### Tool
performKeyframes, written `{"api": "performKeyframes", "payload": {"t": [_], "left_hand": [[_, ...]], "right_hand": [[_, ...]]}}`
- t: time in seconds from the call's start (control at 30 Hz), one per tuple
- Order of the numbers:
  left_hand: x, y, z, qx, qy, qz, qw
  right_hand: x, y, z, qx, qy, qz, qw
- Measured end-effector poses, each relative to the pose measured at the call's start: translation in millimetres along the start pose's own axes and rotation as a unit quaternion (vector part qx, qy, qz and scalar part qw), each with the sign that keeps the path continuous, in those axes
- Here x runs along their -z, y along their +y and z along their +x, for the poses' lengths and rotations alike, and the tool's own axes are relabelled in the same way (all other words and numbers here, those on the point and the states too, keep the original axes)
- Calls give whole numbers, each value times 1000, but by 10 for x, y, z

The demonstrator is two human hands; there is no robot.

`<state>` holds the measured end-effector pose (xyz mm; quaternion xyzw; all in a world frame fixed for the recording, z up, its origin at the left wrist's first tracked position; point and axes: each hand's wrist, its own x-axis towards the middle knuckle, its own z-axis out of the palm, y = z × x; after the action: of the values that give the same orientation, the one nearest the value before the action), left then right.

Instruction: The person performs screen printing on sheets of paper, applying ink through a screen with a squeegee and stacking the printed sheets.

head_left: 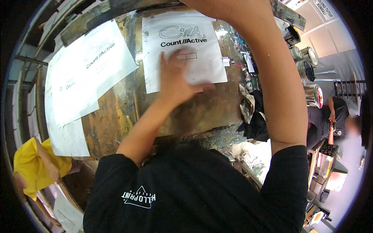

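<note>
My left hand (175,79) is spread over the lower part of a white printed sheet (155,72), its fingers apart and slightly blurred. Whether the palm presses on the paper or hovers just above it, I cannot tell. Black lettering, an outlined design and a small box outline mark the sheet, which lies on a worn brown work table (202,112). My right forearm (268,50) reaches up past the sheet's right side, and the hand is beyond the top edge of the picture. To the left lie overlapping white printed sheets (77,97).
Dark crumpled cloths (256,116) lie at the table's right edge. Several cans (311,95) stand beyond my right arm. A wooden bar (89,25) crosses the far left. One person in yellow (29,167) is at the left, another in dark clothes (324,122) at the right.
</note>
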<state>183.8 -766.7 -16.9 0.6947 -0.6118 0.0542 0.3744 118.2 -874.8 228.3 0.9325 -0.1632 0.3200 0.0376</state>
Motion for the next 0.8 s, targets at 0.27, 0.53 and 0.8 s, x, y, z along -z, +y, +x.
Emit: {"api": "performKeyframes", "payload": {"t": [0.27,0.53,0.8], "left_hand": [[1627,-501,-469,310,38,-277,909],[987,-760,-1359,230,-80,127,962],[935,-860,-1467,197,-79,143,967]], "right_hand": [[-587,28,-871,83,-69,-29,994],[-1241,-76,-1812,51,-203,0,978],[-1430,-222,-1894,27,-208,-50,976]]}}
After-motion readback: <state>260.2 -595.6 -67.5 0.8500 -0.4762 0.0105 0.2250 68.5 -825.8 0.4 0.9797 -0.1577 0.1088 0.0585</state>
